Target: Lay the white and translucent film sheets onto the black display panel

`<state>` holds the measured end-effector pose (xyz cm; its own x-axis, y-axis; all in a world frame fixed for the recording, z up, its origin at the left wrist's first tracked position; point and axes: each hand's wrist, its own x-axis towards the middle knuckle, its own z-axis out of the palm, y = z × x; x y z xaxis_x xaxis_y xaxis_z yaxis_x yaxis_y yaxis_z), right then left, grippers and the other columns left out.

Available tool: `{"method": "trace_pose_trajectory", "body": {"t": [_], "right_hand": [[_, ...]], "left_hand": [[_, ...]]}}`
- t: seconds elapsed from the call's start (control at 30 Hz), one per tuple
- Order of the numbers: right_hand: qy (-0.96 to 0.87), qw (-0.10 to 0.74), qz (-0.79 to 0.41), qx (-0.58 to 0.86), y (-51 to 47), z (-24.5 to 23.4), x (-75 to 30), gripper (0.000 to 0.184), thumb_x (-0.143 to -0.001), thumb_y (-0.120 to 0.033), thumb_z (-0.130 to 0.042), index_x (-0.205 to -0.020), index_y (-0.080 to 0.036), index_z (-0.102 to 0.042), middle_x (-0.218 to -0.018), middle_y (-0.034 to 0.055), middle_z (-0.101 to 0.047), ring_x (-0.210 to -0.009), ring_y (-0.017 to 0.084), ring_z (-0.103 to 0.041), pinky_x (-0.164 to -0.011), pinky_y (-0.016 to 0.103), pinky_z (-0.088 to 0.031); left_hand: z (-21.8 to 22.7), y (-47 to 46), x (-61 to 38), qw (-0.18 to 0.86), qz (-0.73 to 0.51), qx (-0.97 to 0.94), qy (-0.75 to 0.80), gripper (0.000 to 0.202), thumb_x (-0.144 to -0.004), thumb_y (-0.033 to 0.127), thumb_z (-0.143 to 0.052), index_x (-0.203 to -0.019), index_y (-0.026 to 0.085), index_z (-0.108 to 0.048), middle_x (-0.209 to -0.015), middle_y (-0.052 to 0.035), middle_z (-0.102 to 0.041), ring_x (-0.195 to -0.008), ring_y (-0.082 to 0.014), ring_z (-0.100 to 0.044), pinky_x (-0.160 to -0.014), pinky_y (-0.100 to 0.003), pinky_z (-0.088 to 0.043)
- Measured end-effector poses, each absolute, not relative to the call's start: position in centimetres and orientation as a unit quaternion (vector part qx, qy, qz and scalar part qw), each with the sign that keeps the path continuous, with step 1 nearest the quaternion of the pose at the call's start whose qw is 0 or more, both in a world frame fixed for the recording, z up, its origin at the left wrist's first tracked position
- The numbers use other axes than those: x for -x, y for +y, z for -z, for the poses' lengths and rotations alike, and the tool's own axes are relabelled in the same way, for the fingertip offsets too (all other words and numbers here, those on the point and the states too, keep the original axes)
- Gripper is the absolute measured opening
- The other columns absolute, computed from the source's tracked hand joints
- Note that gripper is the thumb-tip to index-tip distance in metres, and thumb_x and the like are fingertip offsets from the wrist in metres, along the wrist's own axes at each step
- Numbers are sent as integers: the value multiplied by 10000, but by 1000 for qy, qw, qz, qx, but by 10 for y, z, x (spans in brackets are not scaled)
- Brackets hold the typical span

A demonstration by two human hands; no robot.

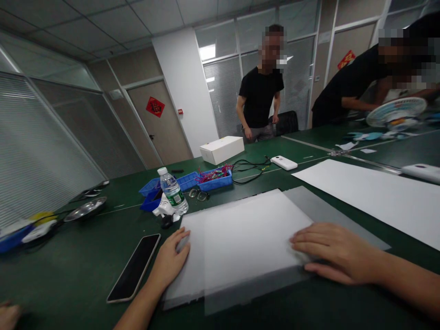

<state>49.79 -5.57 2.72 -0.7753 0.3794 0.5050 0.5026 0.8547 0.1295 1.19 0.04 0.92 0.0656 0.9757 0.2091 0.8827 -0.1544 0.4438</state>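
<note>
Translucent sheeting (337,215) lies over a white rectangular panel (240,238) on the green tabletop (75,266), directly before the person, extending past the panel's near edge and right side; whether it is one sheet or several, I cannot tell. The left hand (173,256) rests at the panel's left edge, thumb parted from the loosely bent fingers, gripping nothing visible. The right hand (330,252) lies at the opposite edge, fingers together and thumb apart; its blurred tips do not show whether they pinch anything.

Just left of the left hand lies a dark-screened smartphone (134,268). Beyond the panel stand a capped water bottle (173,192) beside crumpled white tissue (163,206), then eyeglasses (198,195), a blue tray (215,183) of reddish wires and a white box (222,150). A large white sheet (374,192) spreads to the right. Farther back, a person in black (261,98) stands; another (357,78) leans over the table.
</note>
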Motion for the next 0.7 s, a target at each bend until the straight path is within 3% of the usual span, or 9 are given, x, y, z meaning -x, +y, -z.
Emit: {"method": "trace_pose_trajectory", "body": {"t": [0.13, 0.23, 0.33, 0.7], "right_hand": [[-831, 201, 80, 513, -37, -17, -530, 493, -1034, -558, -431, -1320, -257, -696, -1206, 79, -712, -1034, 250, -709, -915, 447, -585], [-749, 156, 31, 644, -23, -12, -553, 668, -1013, -675, -339, -1382, -220, -660, -1186, 133, -710, -991, 321, -705, -849, 550, -582], [-733, 142, 5, 666, -13, -9, -566, 720, -985, -717, -332, -1368, -205, -663, -1178, 136, -713, -950, 328, -706, -788, 554, -590], [-748, 157, -55, 642, -24, -4, -533, 841, -958, -797, -271, -1514, -235, -554, -1347, 114, -645, -1141, 315, -666, -1024, 553, -543]], "left_hand": [[-10, 0, -12, 101, -229, -723, 643, 595, -879, 461, -497, -1304, 118, -733, -1506, -139, -591, -1388, -323, -562, -1216, -494, -393], [-9, 1, -11, 99, -231, -723, 644, 587, -880, 458, -505, -1304, 125, -734, -1506, -135, -591, -1387, -329, -561, -1217, -504, -390], [-7, 2, -9, 99, -235, -725, 640, 573, -882, 455, -518, -1302, 132, -737, -1505, -136, -593, -1387, -336, -561, -1213, -515, -395], [-3, 3, -6, 103, -242, -731, 630, 584, -899, 478, -510, -1313, 129, -730, -1510, -148, -585, -1404, -336, -543, -1217, -523, -384]]}}
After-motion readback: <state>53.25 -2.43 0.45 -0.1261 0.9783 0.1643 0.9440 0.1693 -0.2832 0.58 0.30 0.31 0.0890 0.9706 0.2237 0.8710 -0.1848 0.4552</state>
